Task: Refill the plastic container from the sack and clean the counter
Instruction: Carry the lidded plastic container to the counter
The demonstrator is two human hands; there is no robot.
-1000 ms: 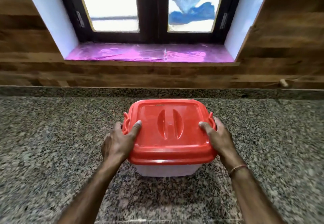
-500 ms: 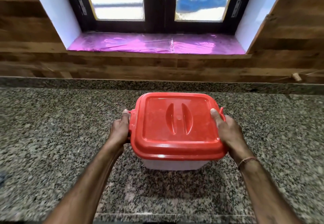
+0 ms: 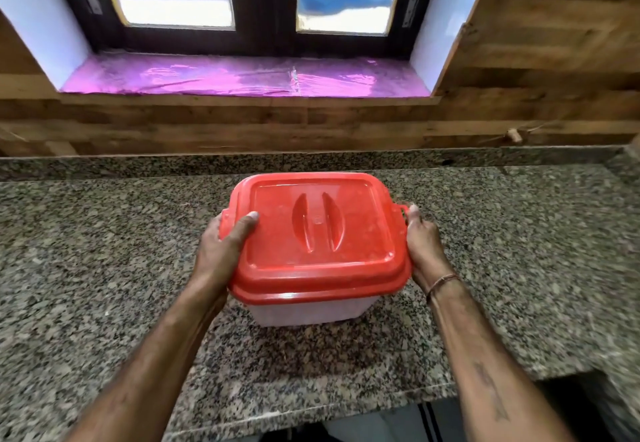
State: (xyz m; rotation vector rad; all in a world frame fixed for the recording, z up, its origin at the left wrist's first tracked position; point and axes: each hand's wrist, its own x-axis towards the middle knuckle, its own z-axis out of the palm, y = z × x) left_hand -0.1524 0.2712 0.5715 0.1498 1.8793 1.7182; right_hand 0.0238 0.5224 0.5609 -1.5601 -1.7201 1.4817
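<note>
we see a plastic container with a pale see-through body and a red lid shut on top, near the middle of the speckled stone worktop. we cannot tell whether its base rests on the stone or hangs just above it. two long curved hollows run side by side in the centre of the lid.

the left hand is at the lid's nine o'clock edge. its thumb lies flat on the red top and the palm wraps the rim, so this grip is clamped on the plastic container; the other fingers are hidden down the side.

the right hand is at the three o'clock side, palm against the wall under the rim, thumb touching the small red clip that sticks out there. its fingers are out of sight behind the box and the hand is a little blurred, but this grip too looks closed round the plastic container. a thin thread band circles that wrist and a dark mark shows on the forearm.

at twelve o'clock, beyond the worktop, a wooden wall rises to a dark-framed window. a shiny pink sheet covers the sill. towards two o'clock a small peg sticks out of the wood.
</note>
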